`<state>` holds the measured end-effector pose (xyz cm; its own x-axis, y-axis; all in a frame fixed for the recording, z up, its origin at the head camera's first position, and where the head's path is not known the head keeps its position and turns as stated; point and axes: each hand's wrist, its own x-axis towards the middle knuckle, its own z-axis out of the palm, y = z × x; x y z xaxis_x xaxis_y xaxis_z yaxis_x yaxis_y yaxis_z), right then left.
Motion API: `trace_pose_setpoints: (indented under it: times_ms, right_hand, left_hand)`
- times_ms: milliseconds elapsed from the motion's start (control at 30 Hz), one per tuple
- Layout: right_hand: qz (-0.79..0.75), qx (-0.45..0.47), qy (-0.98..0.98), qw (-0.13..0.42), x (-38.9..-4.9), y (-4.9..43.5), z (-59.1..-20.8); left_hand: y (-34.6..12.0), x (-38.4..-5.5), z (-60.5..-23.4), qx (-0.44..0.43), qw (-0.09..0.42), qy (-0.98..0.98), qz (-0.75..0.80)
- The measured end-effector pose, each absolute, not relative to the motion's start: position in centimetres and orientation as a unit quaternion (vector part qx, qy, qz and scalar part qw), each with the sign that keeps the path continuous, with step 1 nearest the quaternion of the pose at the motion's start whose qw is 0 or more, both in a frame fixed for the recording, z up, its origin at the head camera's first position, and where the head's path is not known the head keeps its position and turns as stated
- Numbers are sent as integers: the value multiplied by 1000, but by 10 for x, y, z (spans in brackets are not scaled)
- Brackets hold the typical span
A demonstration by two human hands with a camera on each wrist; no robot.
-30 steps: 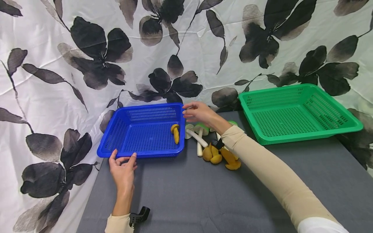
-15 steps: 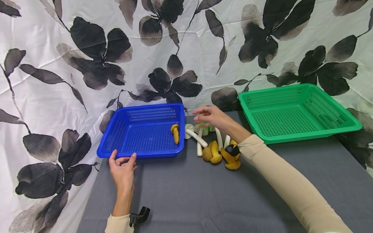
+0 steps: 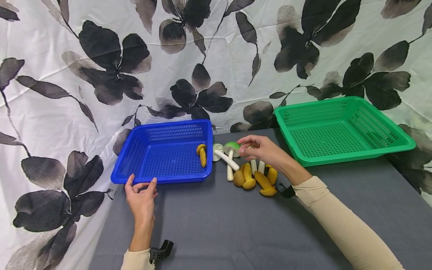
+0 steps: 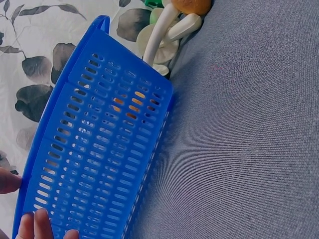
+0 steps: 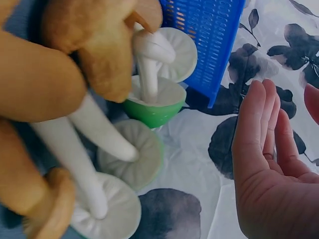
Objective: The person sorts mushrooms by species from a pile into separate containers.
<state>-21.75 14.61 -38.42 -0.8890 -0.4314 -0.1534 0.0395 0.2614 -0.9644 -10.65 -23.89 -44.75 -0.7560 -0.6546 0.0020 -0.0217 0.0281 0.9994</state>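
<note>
Touching the near rim of the blue basket (image 3: 168,155), toward its left corner, your left hand (image 3: 141,200) has its fingertips against that side; I cannot tell whether they pinch the rim or merely rest on it. Your right hand (image 3: 266,152) hangs over the far part of the mushroom cluster, between the two baskets, holding nothing; your right wrist view shows its fingers extended and a wide gap between them and the thumb. Inside your blue basket, one yellow mushroom (image 3: 202,156) lies on the floor just beside the right wall, its cap to the far side and its stem pointing near; your left wrist view catches its orange colour through the slots. Just right of the basket, on the gray tabletop (image 3: 219,228), you have several white-stemmed mushrooms (image 3: 227,160) with pale undersides and green caps; the leftmost one's stem crosses over its neighbour's, and your right hand partly covers others. Several yellow mushrooms (image 3: 249,180) lie bunched on the near side of these, to the left of your right wrist. Well apart from your blue basket, the green basket (image 3: 324,138) stands at the far right. A white cloth with dark flowers (image 3: 114,63) hangs behind everything on your table.
</note>
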Motion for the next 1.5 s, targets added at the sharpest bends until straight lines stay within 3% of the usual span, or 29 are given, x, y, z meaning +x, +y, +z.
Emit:
trace_pose_setpoints:
  times_ms: [767,1067,1500]
  right_hand:
    - [-579,-101,795,147,-152,200,-416]
    - [-587,-85,792,146,-140,213,-432]
    - [-548,-96,826,89,-132,218,-457]
  left_hand:
    - [-238,-106,-446,251,241,-674,-652]
    - [-238,-105,-446,253,240,-677,-649]
    - [-237,-105,-447,253,240,-679,-646]
